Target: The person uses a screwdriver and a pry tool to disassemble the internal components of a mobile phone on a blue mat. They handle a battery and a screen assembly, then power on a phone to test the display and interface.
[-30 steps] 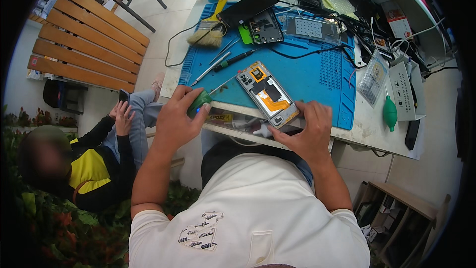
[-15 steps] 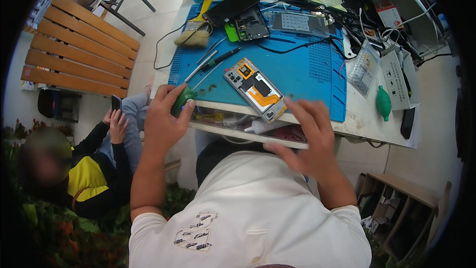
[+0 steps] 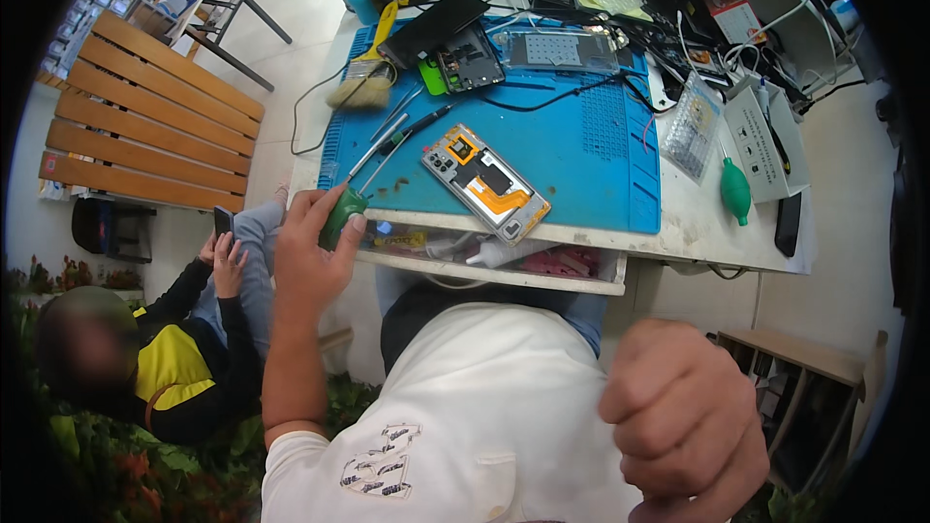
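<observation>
My left hand [image 3: 318, 244] is closed round the green handle of a screwdriver [image 3: 341, 217], held at the desk's front edge with its thin shaft pointing away over the mat. Raised close at the lower right, my right hand [image 3: 688, 416] is balled into a fist; whether anything is inside cannot be seen. A phone with its back cover off [image 3: 486, 184] lies on the blue mat [image 3: 572, 184], its orange flex cable and black parts exposed. Beyond the left hand are a slim silver tool [image 3: 373, 148] and a dark-handled screwdriver [image 3: 423, 124].
An open drawer [image 3: 620, 273] with tubes and small items juts out below the desk edge. A brush [image 3: 363, 87], phone parts [image 3: 469, 58] and cables crowd the back. At right are a green air blower [image 3: 736, 194] and a white box [image 3: 760, 140]. Someone sits at left holding a phone [image 3: 224, 221].
My right hand has left the space beside the phone, moved down and right toward me, and closed into a fist. My left hand still grips the screwdriver. The view has shifted slightly.
</observation>
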